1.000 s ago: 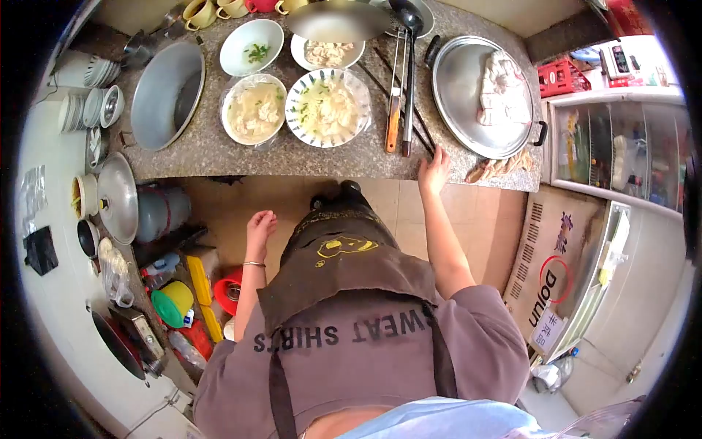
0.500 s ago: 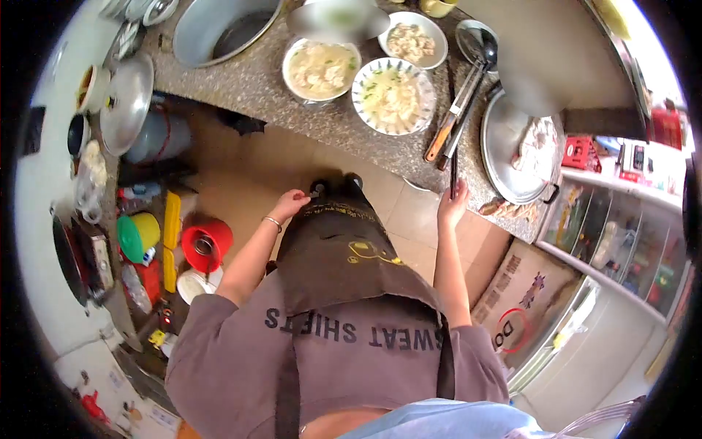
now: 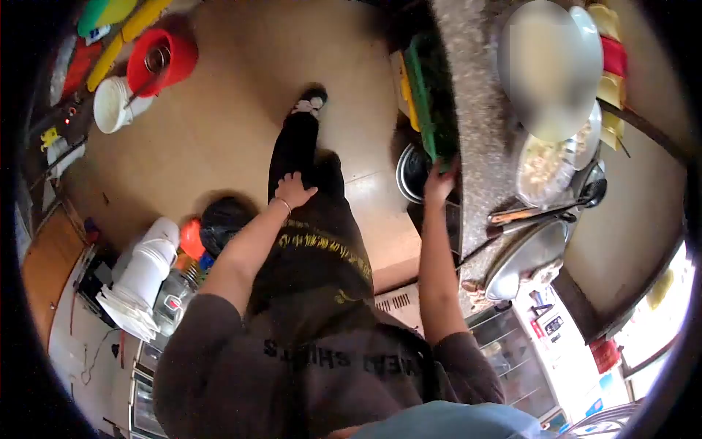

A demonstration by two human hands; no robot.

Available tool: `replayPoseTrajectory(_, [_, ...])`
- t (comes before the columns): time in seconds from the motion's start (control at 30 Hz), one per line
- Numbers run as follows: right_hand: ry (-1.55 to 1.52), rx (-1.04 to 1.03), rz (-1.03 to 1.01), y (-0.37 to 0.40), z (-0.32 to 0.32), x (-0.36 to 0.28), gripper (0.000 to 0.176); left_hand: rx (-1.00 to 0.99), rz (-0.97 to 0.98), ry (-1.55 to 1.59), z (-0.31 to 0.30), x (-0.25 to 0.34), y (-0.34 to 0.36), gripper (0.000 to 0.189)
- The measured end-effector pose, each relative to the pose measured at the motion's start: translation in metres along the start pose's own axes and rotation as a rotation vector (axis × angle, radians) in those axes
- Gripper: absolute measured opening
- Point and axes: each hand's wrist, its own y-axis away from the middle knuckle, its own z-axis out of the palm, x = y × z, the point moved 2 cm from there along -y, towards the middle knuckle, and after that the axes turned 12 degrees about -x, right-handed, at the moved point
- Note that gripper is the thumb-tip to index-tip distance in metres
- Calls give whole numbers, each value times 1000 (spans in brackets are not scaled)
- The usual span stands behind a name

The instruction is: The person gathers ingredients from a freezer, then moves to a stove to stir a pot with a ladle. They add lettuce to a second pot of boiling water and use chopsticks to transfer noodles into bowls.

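My left hand [image 3: 295,192], with a bracelet at the wrist, holds nothing and has its fingers spread over the front of my dark apron [image 3: 322,252]. Out to the other side, my right hand [image 3: 439,186] is at the edge of the stone counter [image 3: 479,135]. Its fingertips overlap the near end of a green crate [image 3: 424,95] below the counter; they are in shadow, and I cannot tell whether they grip it. Close by that hand, a dark round pot [image 3: 412,174] with a pale rim is under the counter.
Bowls of food [image 3: 542,172], an orange-handled utensil [image 3: 512,216], a dark ladle [image 3: 594,194] and a large metal lid [image 3: 523,263] are on the counter. A red bucket [image 3: 161,62] and white tub [image 3: 113,104] stand on the floor at upper left. White stacked containers [image 3: 150,256] are at left.
My view has turned, so the counter now runs along my right side. My left hand has come in over the apron. My right hand has gone from beside the counter's utensils to the green crate.
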Motion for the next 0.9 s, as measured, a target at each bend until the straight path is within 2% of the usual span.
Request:
replayPoseTrajectory(0.03, [44, 30, 2, -24, 15, 14, 56, 39, -48, 87, 15, -5, -6, 80])
replayPoseTrajectory(0.07, [90, 55, 15, -47, 27, 31, 60, -6, -148, 31, 18, 3, 6, 87])
replayPoseTrajectory(0.1, [139, 71, 31, -67, 40, 48, 63, 64, -196, -19, 37, -5, -3, 93])
replayPoseTrajectory(0.13, [187, 69, 57, -83, 52, 66, 67, 109, -185, 62, 63, -23, -18, 96])
replayPoseTrajectory(0.17, [237, 58, 96, -99, 64, 83, 71, 55, -240, 19, 66, -27, -13, 96])
replayPoseTrajectory(0.27, [342, -7, 141, -134, 90, 124, 82, 175, -258, -30, 74, -36, -18, 91])
replayPoseTrajectory(0.3, [339, -21, 107, -144, 96, 132, 86, 150, -256, -6, 73, -42, -23, 88])
replayPoseTrajectory(0.33, [265, -21, -20, -153, 99, 134, 97, 230, -214, 11, 71, -47, -29, 83])
replayPoseTrajectory(0.37, [275, -11, -16, -167, 106, 143, 97, 228, -199, 11, 68, -50, -34, 83])
replayPoseTrajectory(0.43, [664, -4, -114, -200, 119, 153, 102, 253, -202, 52, 63, -52, -43, 79])
replayPoseTrajectory(0.47, [669, 2, -111, -210, 119, 132, 102, 253, -194, 52, 65, -54, -47, 79])
replayPoseTrajectory(0.53, [447, 9, -116, -233, 116, 50, 95, 313, -171, 18, 64, -59, -57, 77])
replayPoseTrajectory(0.67, [283, -92, -204, -332, 167, 94, 82, 350, -130, 54, 52, -60, -65, 74])
replayPoseTrajectory(0.77, [176, -180, -244, -344, 171, 110, 74, 333, -139, -9, 48, -57, -65, 72])
replayPoseTrajectory(0.83, [361, -262, -195, -326, 143, 102, 65, 338, -127, 5, 44, -56, -63, 71])
replayPoseTrajectory(0.9, [1391, -9, -281, -325, 142, 162, 57, 352, -116, 23, 37, -55, -63, 70])
